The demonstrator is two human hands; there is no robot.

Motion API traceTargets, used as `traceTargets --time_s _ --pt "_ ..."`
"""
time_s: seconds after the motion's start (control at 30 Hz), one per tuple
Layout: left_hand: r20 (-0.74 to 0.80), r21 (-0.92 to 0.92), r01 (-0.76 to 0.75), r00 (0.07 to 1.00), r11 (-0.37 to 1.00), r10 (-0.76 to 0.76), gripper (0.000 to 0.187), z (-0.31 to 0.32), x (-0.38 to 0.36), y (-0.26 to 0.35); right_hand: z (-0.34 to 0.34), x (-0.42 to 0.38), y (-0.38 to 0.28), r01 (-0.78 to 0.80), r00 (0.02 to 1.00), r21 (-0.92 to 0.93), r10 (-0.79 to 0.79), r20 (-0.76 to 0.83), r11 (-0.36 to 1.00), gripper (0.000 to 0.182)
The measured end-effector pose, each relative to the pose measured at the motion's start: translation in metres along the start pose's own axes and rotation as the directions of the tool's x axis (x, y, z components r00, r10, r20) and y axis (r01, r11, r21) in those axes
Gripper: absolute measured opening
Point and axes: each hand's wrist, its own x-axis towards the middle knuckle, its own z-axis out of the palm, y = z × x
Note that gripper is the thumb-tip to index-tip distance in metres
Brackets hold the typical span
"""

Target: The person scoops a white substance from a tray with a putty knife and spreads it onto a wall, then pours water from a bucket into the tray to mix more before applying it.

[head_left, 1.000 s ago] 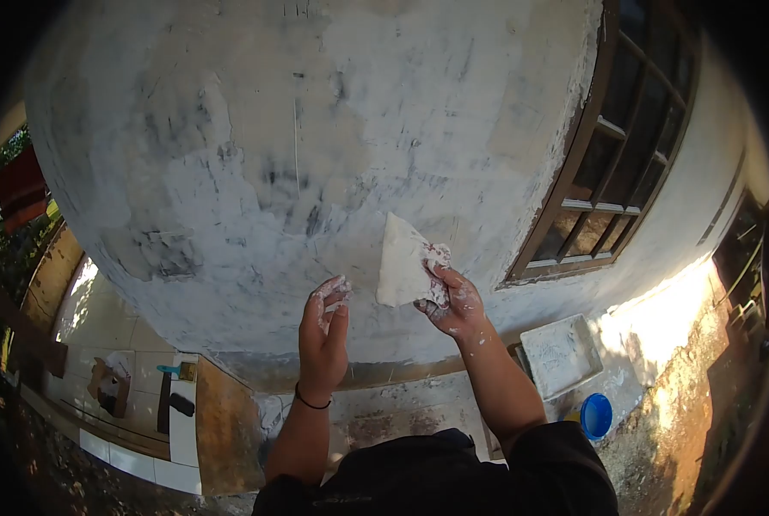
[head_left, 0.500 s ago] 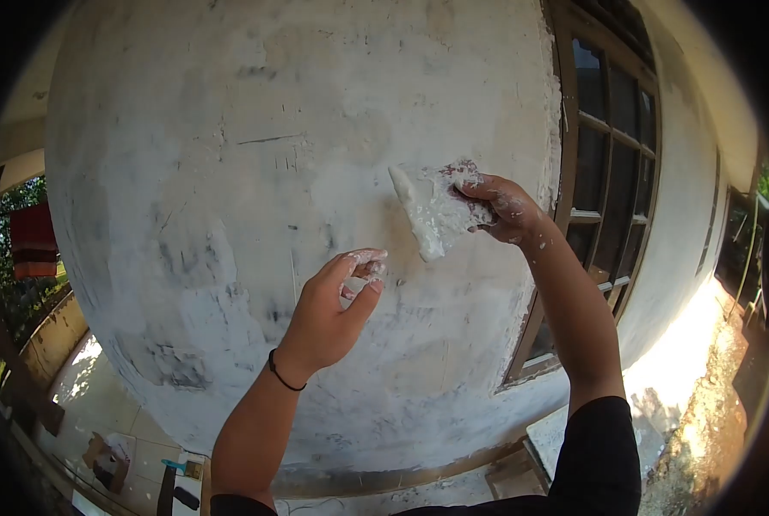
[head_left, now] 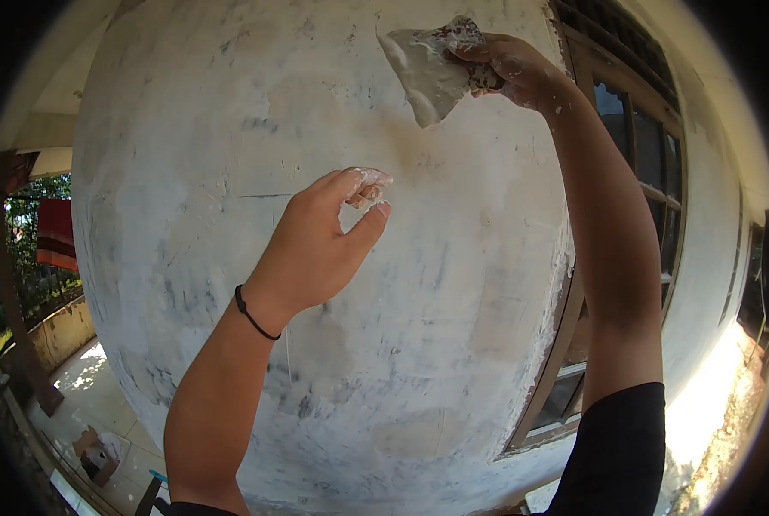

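My right hand [head_left: 518, 70] is raised near the top of the view, its fingers closed on a flat scraper [head_left: 432, 73] thickly coated in wet white paste. The scraper is at the wall [head_left: 384, 335]; whether its edge touches the surface I cannot tell. Lower and to the left, my left hand [head_left: 329, 228] hovers before the wall with its thumb and fingers curled apart and nothing between them. White paste smears its fingertips, and a thin black band circles the wrist. Patchy white and grey marks cover the wall.
A brown-framed window [head_left: 630, 155] stands right of the wall section. At far left hang red cloths [head_left: 56, 234] beside a post [head_left: 19, 292] and a low wall [head_left: 62, 331]. An open cardboard box [head_left: 96, 457] sits on the tiled floor at the lower left.
The right hand has risen with the coated scraper towards the top of the wall. My left hand has also moved up, still curled and holding nothing. The view has tilted upward.
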Motion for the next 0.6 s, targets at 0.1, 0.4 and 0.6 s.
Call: traceTargets --time_s 0.1,0.4,0.6 --pt "-0.070 0.053 -0.015 0.997 0.998 0.018 0.025 -0.012 0.005 0.007 -0.007 0.043 -0.014 0.285 0.959 -0.323 -0.272 0.084 0.903 0.028" --pt "-0.292 0.021 -0.064 0.954 0.998 0.068 0.022 -0.016 -0.022 -0.005 0.108 -0.003 0.080 0.287 0.768 -0.957 -0.585 0.260 -0.047 0.017" --pt "-0.222 -0.030 -0.067 0.973 0.997 0.059 0.023 -0.017 -0.037 -0.018 0.155 -0.075 0.124 0.198 0.748 -0.961 -0.603 0.276 -0.194 0.028"
